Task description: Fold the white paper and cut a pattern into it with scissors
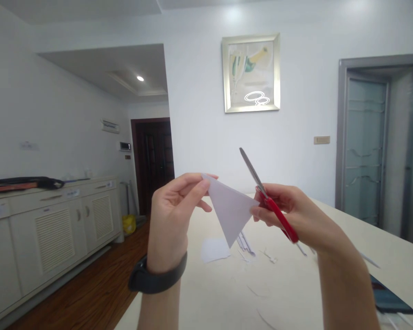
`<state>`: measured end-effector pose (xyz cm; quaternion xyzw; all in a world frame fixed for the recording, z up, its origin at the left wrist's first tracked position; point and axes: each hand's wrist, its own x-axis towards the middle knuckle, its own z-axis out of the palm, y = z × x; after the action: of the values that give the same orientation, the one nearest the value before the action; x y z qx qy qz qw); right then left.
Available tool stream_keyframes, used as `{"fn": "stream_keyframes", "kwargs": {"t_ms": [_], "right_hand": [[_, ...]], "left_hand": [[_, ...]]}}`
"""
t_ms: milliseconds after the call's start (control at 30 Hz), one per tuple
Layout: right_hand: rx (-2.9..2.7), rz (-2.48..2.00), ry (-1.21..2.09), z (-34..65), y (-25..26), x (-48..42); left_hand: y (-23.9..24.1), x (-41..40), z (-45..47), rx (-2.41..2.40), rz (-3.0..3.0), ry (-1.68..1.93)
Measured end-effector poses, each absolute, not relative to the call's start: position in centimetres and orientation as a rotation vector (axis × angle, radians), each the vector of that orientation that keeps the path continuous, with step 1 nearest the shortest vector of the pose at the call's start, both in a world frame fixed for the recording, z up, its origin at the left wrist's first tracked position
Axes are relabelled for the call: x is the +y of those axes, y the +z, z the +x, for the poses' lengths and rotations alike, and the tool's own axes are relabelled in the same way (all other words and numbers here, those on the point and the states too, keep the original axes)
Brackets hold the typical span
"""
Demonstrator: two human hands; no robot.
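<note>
A white paper triangle is stretched between my two hands above the table, one point hanging down. My left hand, with a dark band on the wrist, pinches its upper left corner between thumb and fingers. At the right corner, the thumb and fingertips of my right hand pinch the paper. That same hand also carries red-handled scissors, their blades pointing up and to the left, away from the paper. The blades look closed together.
On the cream table lie a stack of white paper, rolled paper sticks and thin paper scraps. A dark phone-like slab rests at the right. A long cabinet stands along the left wall.
</note>
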<state>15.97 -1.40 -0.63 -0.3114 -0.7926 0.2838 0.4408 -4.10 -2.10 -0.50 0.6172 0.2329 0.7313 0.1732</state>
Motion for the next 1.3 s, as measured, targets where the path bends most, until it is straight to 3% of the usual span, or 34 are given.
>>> {"fn": "stream_keyframes", "kwargs": {"t_ms": [600,1300], "right_hand": [[-2.028,-0.765,0.766,16.7,-0.2,-1.2],[-2.096,-0.776,0.695,15.3,-0.6,-1.5]], "left_hand": [[-0.2,-2.5,-3.9,0.781,1.881,2.043],[-0.5,-2.2,-3.7,0.975,2.064,1.713]]}}
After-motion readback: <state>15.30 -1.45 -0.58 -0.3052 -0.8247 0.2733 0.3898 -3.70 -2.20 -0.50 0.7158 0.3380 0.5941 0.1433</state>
